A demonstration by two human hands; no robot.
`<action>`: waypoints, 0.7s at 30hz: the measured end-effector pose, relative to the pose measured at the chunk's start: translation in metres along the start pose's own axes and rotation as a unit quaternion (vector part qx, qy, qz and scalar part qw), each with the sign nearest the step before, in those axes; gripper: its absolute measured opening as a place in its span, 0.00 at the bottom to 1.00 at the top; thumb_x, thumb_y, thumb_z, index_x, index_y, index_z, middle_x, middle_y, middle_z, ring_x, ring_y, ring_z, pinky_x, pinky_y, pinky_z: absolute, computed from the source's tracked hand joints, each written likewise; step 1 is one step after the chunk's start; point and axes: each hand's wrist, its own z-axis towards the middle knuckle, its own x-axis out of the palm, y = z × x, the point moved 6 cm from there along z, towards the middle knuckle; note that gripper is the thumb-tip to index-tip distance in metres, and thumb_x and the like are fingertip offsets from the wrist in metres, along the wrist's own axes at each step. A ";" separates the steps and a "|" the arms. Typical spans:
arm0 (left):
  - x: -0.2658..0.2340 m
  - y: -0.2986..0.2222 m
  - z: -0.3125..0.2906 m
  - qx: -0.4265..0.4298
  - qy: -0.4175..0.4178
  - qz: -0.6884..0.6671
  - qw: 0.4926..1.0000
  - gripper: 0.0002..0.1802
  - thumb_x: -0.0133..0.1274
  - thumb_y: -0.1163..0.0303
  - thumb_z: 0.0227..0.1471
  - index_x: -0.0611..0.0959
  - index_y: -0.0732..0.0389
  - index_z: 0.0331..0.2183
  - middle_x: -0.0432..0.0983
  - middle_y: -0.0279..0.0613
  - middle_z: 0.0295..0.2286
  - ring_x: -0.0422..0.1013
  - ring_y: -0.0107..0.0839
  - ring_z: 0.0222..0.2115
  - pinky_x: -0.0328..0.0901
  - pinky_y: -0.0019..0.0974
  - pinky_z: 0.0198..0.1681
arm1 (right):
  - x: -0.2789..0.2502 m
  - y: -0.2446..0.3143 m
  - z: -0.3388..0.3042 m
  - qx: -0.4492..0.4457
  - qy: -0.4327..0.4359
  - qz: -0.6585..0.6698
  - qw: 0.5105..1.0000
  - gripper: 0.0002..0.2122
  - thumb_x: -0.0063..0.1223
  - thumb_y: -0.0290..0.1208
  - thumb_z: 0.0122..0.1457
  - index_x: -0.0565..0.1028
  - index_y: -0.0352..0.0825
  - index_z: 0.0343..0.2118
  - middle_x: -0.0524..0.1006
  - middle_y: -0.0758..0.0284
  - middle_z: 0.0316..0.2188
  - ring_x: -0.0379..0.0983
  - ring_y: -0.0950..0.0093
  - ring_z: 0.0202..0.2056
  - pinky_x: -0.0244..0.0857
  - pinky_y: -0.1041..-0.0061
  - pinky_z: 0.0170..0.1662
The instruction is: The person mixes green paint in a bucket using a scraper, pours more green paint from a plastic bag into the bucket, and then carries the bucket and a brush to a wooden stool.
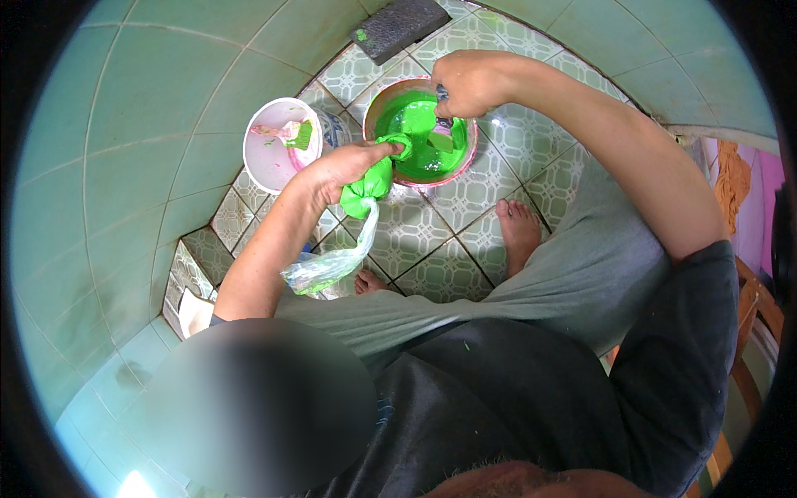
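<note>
My left hand [353,163] is closed round a green plastic bag [365,187] with a bulging, paint-coloured middle. One green end of the bag reaches over the near-left rim of a round basin [471,166] of bright green paint [413,116]. Its clear, twisted tail hangs toward me. Above the far right of the basin, my right hand [473,83] is closed on a paintbrush [442,133], whose green, flat end points down at the paint; the fist hides most of the handle.
Left of the basin stands a white bucket [259,158] with another brush [300,136] in it, green-bristled. A dark rectangular block [400,30] with green spots lies at the far wall. Green tiled walls [174,75] close in on the left. My bare feet [519,235] rest on the patterned tiles.
</note>
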 end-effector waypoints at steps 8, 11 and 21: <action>-0.002 -0.007 -0.001 0.011 0.021 0.003 1.000 0.16 0.52 0.64 0.59 0.79 0.65 0.44 0.77 0.33 0.25 0.72 0.20 0.19 0.67 0.26 0.18 | -0.001 0.001 -0.002 0.002 -0.003 -0.002 1.000 0.17 0.58 0.38 0.52 0.79 0.27 0.35 0.80 0.50 0.30 0.78 0.56 0.35 0.71 0.61 0.41; -0.005 -0.007 0.003 0.019 0.012 0.017 1.000 0.16 0.53 0.66 0.58 0.79 0.67 0.45 0.79 0.36 0.29 0.74 0.21 0.22 0.69 0.26 0.22 | 0.000 -0.001 0.000 0.012 -0.007 -0.007 1.000 0.17 0.59 0.38 0.52 0.79 0.27 0.36 0.80 0.50 0.31 0.78 0.56 0.36 0.71 0.61 0.41; -0.012 -0.004 0.014 0.048 0.019 0.055 0.997 0.20 0.55 0.72 0.56 0.75 0.68 0.49 0.79 0.40 0.37 0.76 0.24 0.31 0.71 0.27 0.32 | -0.003 0.002 -0.006 0.011 0.001 -0.001 1.000 0.17 0.59 0.38 0.52 0.79 0.25 0.34 0.80 0.51 0.29 0.78 0.57 0.35 0.71 0.62 0.41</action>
